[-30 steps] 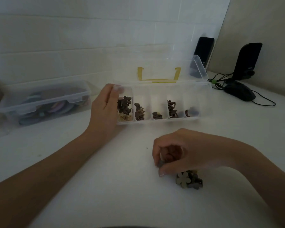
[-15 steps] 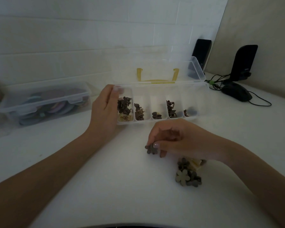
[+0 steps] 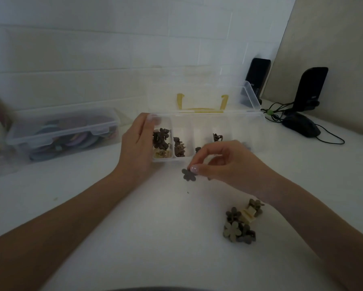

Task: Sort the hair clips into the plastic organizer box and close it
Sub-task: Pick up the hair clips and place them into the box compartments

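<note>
A dark flower-shaped hair clip point(image 3: 188, 174) is pinched in the right hand point(image 3: 224, 164), just at 6 o'clock of the open organizer box point(image 3: 205, 135) on the worktop point(image 3: 134, 238). The box's 9 o'clock end is gripped by the left hand point(image 3: 137, 145), fingers curled over the rim. A small pile of clips point(image 3: 241, 222) is left at roughly 5 o'clock of the box, well apart from it.

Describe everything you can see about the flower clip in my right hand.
The flower clip is small and dark grey-brown, with rounded petals, and looks like matte plastic. The right hand pinches its upper edge between thumb and fingertips, so it hangs tilted above the white table, just in front of the open organizer box. Its clasp is hidden.
</note>
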